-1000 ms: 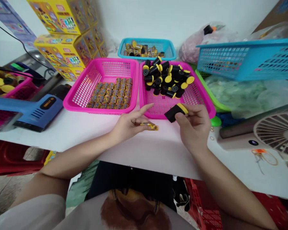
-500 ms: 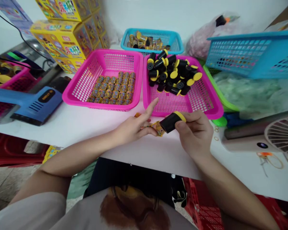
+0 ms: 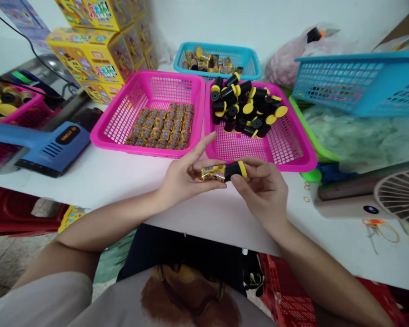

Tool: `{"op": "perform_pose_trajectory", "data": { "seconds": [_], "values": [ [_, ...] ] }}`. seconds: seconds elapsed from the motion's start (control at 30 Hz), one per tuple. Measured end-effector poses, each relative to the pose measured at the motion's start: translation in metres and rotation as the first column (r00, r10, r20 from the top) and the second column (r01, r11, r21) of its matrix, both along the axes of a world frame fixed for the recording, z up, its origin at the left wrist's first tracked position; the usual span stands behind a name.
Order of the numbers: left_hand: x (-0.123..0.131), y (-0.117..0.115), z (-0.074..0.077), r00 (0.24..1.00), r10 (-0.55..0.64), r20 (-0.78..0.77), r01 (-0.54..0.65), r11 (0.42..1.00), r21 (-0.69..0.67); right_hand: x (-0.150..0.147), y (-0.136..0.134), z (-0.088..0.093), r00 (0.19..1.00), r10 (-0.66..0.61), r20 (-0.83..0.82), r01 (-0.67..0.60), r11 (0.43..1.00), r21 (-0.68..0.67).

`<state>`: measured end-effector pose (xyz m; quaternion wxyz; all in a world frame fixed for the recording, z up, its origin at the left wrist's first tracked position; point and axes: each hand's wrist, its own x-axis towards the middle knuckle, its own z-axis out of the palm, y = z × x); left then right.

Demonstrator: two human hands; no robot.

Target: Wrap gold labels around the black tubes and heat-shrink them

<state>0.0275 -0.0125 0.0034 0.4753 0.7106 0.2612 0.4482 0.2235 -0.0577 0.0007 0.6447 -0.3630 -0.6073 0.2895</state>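
My left hand pinches a printed yellow sleeve between thumb and fingers, index finger stretched out. My right hand grips a black cylinder with a yellow cap. The cylinder's black end sits partly inside the sleeve, above the white table edge. Behind my hands a pink basket holds a pile of black, yellow-capped cylinders. The pink basket to its left holds neat rows of wrapped cylinders.
A blue basket of wrapped pieces stands at the back. Yellow printed boxes are stacked back left. A blue heat gun lies at the left. At the right are a raised blue basket, a green tray and a small fan.
My hands came together: the left hand lifted the sleeve off the table and the right hand pushed the black cylinder's end into it.
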Motion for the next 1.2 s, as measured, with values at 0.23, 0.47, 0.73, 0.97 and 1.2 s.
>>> {"op": "perform_pose_trajectory", "data": {
  "seconds": [0.23,0.47,0.73,0.97,1.2],
  "values": [
    [-0.001,0.001,-0.003,1.0,-0.028,0.0,0.028,0.987,0.155,0.0,-0.007,-0.002,0.963,-0.031,0.268,0.001,0.994,0.108],
    [-0.005,-0.002,0.006,0.974,0.045,-0.222,0.015,0.965,0.262,-0.001,-0.004,-0.001,0.907,-0.135,0.4,0.054,0.977,0.206],
    [-0.005,-0.001,0.005,0.983,0.022,-0.181,0.013,0.982,0.19,0.002,-0.006,0.006,0.857,-0.122,0.501,0.038,0.984,0.175],
    [-0.009,0.002,0.0,0.928,0.028,-0.371,0.154,0.878,0.453,0.011,-0.004,0.017,0.884,0.067,0.463,-0.041,0.997,-0.065],
    [-0.007,0.002,-0.001,0.952,0.038,-0.303,0.082,0.924,0.375,0.01,0.0,0.012,0.846,-0.037,0.532,0.031,0.999,0.021]
  ]
}}
